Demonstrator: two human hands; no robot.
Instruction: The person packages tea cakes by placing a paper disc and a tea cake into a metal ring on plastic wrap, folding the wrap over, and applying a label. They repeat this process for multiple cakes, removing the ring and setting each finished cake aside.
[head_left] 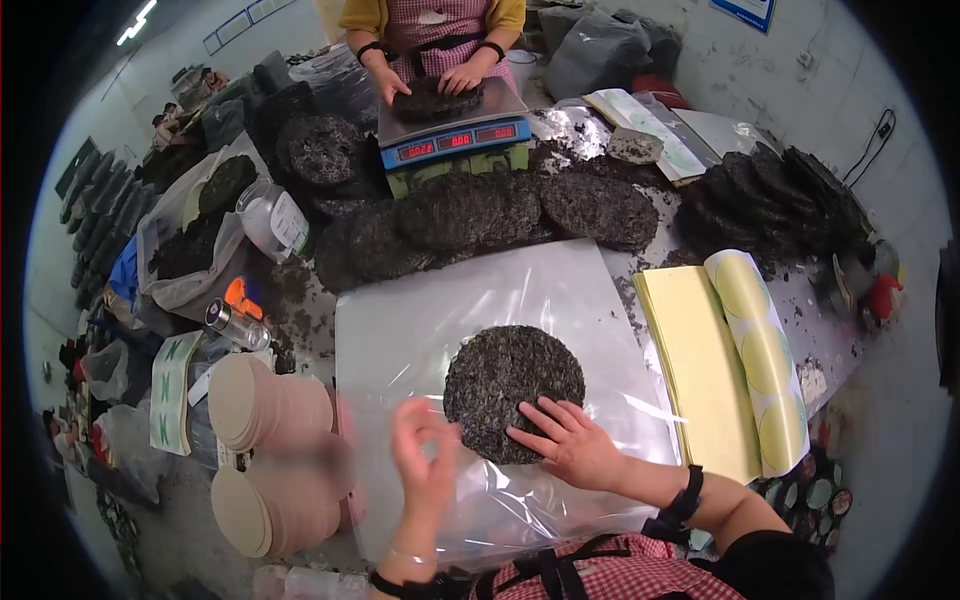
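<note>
A round, dark dried seaweed cake (500,380) lies on a stack of clear plastic sheets (400,330) in front of me. My right hand (572,445) rests on its lower right part, fingers spread flat. Just left of the cake is my left hand (425,455), somewhat blurred, its fingers bent and apart with nothing visible in them. Beyond the plastic, a row of overlapping seaweed cakes (470,215) runs across the table.
Cardboard discs (240,400) stand stacked at left, near a glass bottle (235,325). Yellow sheets (695,370) and a sticker roll (760,360) lie at right. Opposite, a co-worker's hands (460,80) touch seaweed on a weighing scale (455,140). More seaweed cakes (770,210) are piled back right.
</note>
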